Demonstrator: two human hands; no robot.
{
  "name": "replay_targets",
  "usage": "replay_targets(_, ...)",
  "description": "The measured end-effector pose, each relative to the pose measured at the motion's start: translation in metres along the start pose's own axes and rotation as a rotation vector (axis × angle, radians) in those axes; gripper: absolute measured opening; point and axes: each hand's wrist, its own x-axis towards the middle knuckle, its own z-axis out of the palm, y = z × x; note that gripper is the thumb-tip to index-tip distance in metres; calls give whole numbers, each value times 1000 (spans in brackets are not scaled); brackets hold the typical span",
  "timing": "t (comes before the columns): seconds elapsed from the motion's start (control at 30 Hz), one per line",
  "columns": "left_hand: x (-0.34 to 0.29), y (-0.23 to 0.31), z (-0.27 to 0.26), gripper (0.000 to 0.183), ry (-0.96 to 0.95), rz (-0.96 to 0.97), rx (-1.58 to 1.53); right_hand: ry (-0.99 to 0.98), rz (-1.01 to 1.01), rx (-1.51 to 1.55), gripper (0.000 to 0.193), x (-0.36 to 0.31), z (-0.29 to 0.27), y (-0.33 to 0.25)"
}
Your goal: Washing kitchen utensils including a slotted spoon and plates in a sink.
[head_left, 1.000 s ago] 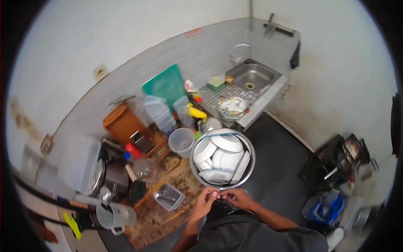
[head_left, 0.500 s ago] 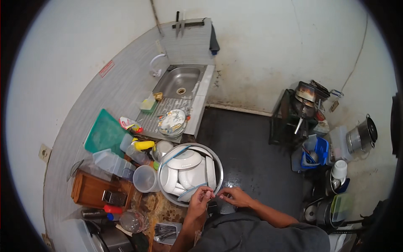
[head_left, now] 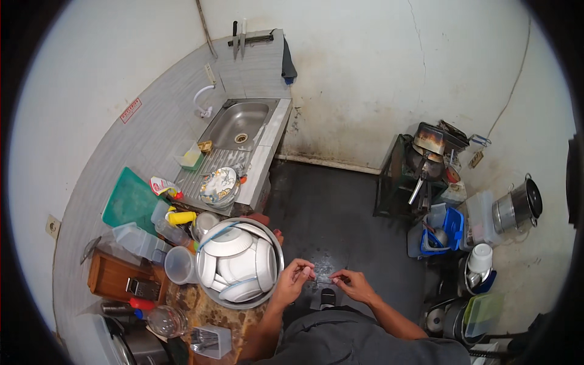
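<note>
My left hand [head_left: 294, 281] hovers just right of a large round metal basin [head_left: 275, 291], its thumb and fingertips drawn together. A short gap away, my right hand [head_left: 354, 286] faces it with fingers curled and thumb against the forefinger. Whatever the fingertips hold, if anything, is too small to make out. Inside the basin lie several white bowls and plates [head_left: 243, 266], stacked at different tilts, some with a blue rim. The basin rests on a worn wooden tabletop [head_left: 243, 322].
A steel sink [head_left: 234, 125] with a patterned plate stack [head_left: 219, 185] on its drainboard stands beyond. Plastic tubs [head_left: 180, 265], a green board [head_left: 131, 198] and a cutlery box [head_left: 211, 341] crowd the left. Pots [head_left: 426, 149] and a blue crate [head_left: 453, 228] line the right.
The view has shifted, so the basin and sink appear farther left. My hands have moved away from the basin's edge, over the floor, and stand slightly farther apart.
</note>
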Motion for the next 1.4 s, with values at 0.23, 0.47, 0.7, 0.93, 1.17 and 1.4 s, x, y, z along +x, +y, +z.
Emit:
replay_targets(0.23, 30, 6, 27, 20, -10, -10, 44, -95, 15, 5, 24, 19, -30, 18)
replay_targets(0.47, 62, 7, 20, 20, 42, 32, 115, -241, -173, -70, 25, 89, -44, -12)
replay_targets(0.7, 134, 2, -8, 19, 42, 65, 64, -271, -226, -21, 24, 177, -49, -21)
replay_targets(0.93, 240, 20, -47, 16, 14, 26, 25, -216, -197, -81, 21, 286, -82, -35)
replay_targets(1.17, 326, 33, -100, 17, 79, 67, 100, -211, -58, 0, 23, 379, -102, -28)
replay_targets(1.4, 372, 29, -140, 16, 240, 49, 85, -323, -95, -3, 21, 471, -110, -37)
